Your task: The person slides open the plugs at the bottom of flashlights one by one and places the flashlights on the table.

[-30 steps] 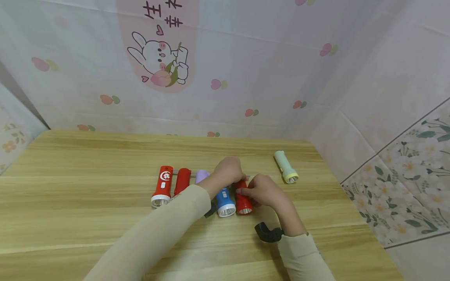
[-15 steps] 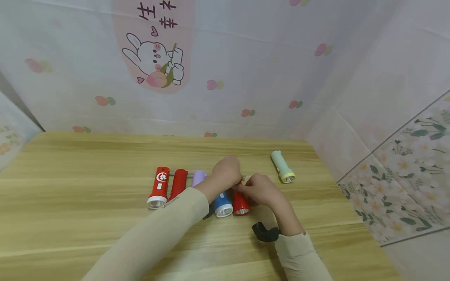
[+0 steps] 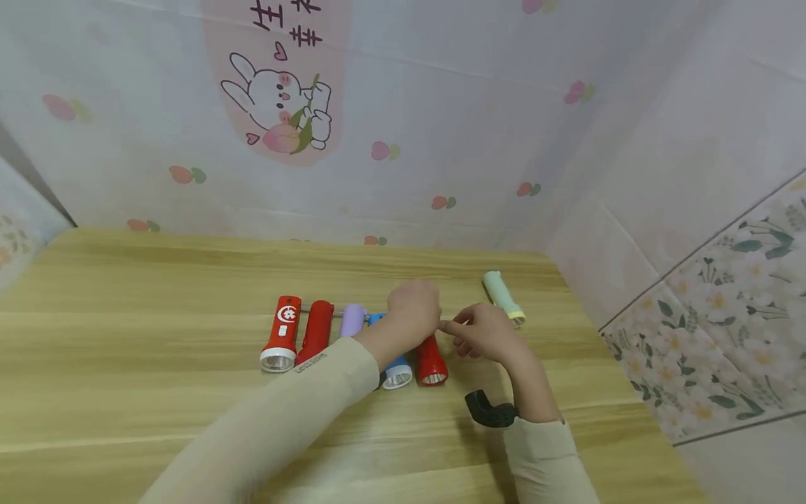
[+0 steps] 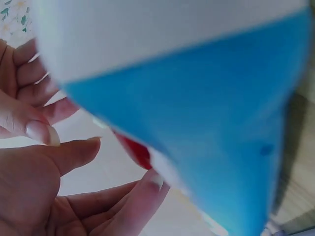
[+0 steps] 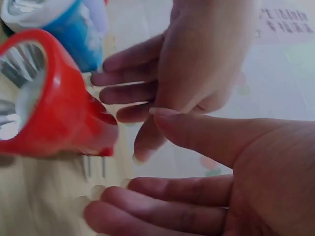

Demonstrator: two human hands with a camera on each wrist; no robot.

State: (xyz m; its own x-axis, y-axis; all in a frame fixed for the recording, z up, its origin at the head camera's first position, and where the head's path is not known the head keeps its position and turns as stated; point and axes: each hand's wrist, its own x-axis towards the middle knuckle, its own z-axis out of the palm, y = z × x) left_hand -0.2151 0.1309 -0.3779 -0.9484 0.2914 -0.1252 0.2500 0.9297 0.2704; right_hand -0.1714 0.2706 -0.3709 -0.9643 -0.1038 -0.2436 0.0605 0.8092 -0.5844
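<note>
In the head view my left hand is over the back end of a red flashlight, the rightmost in a row lying lens toward me. Its fingers look straight in the right wrist view, their tips close beside that flashlight's end; whether they touch it I cannot tell. My right hand is just right of it, thumb and fingers apart, holding nothing. A blue flashlight with a white rim lies left of the red one, partly hidden by my left arm. It looms large in the left wrist view.
Further left lie a purple flashlight, a plain red one and a white-rimmed red one. Thin metal rods run behind the row. A pale green flashlight lies behind my right hand. Printed cloth borders the wooden table's back.
My right hand has let go of the red flashlight and moved a little right, its fingers spreading. My left hand stays over the flashlight's back end, shifted slightly right.
</note>
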